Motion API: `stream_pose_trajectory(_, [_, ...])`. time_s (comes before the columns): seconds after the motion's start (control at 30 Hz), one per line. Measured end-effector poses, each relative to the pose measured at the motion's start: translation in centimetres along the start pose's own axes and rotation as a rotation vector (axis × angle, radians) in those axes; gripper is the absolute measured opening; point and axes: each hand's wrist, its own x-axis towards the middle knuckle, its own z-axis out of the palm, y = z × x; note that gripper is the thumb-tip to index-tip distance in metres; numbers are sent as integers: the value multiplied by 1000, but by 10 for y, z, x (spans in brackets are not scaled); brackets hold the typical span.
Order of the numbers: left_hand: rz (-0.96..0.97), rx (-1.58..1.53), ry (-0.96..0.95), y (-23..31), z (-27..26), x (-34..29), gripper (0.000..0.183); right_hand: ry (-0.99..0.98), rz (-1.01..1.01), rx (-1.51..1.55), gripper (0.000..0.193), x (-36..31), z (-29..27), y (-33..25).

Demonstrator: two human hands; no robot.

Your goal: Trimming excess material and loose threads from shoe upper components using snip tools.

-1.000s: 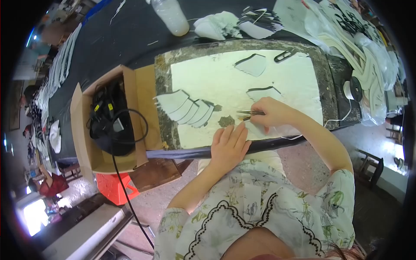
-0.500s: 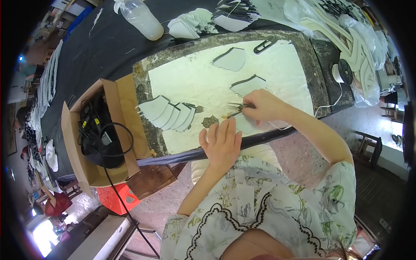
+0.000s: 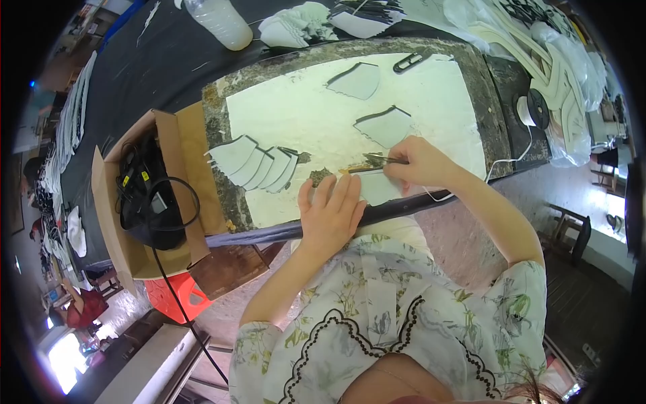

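Observation:
A pale grey-green cut piece point(image 3: 378, 187) lies at the near edge of the white sheet point(image 3: 289, 101), its far edge dark. My left hand point(image 3: 331, 214) rests with fingers stretched out at the piece's left end. My right hand point(image 3: 420, 165) is closed around a slim dark pointed tool point(image 3: 396, 160), held low above the piece's right part. The tool's exact kind is hard to make out. Beyond my right hand lies a similar dark-edged piece point(image 3: 385, 126), with another such piece point(image 3: 354, 81) farther off. Several overlapped pieces point(image 3: 249, 163) fan out at the left.
An open cardboard box point(image 3: 192, 161) with a black cabled device stands left of the board. A black utility knife point(image 3: 407, 63) lies on the sheet's far side. At right sits a thread spool point(image 3: 528, 110), its white thread trailing near my right wrist. A plastic bottle point(image 3: 221, 25) lies behind.
My left hand has shifted slightly left, showing more of the near piece. My right hand and tool have moved a little right. The whole view has tilted slightly.

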Motion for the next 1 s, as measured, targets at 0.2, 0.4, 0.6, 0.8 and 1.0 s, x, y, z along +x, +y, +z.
stream_pose_trajectory(0.2, [-11, -68, 43, 3, 6, -5, 45, -11, -50, -24, 20, 4, -9, 0])
stream_pose_trajectory(0.4, [-194, -88, 57, 15, 5, 2, 36, -2, -24, -10, 18, 3, -5, -6])
stream_pose_trajectory(0.6, [-115, -53, 69, 13, 6, -3, 33, 7, -87, 242, 20, 0, -5, -15])
stream_pose_trajectory(0.8, [-187, -136, 106, 17, 9, -2, 33, 52, -17, 64, 21, 0, -4, 2])
stream_pose_trajectory(1.0, [-219, -107, 47, 20, 7, 5, 37, 47, -30, 23, 20, -2, -6, 2])
